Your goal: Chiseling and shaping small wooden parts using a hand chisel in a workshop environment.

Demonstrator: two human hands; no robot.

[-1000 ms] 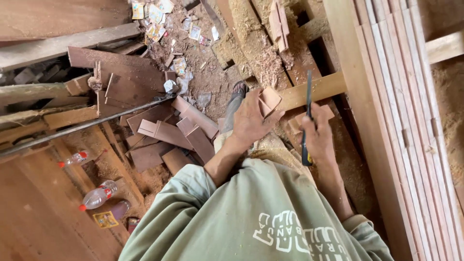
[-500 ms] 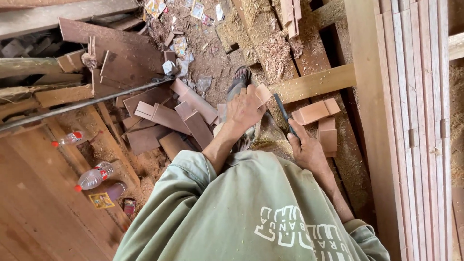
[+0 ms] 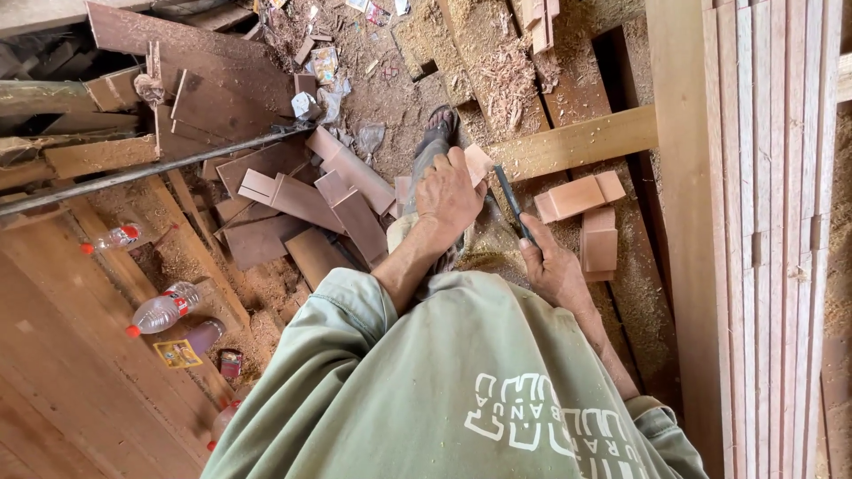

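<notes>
Nearest me, my right hand (image 3: pixel 552 266) was curled tight round a dark chisel (image 3: pixel 513 202), my left hand (image 3: pixel 451 191) just beyond gripped a small wooden block (image 3: pixel 477 162) above my sandalled foot (image 3: pixel 439 124), offcuts (image 3: pixel 581 197) lying alongside.

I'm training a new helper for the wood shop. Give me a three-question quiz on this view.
1. True or false: the right hand holds a dark chisel.
2. What does the left hand grip? A) a plastic bottle B) a small wood block C) a metal rod
3. Fill in: sawdust and wood offcuts cover the ____.

Key: 1 true; 2 B; 3 floor.
</notes>
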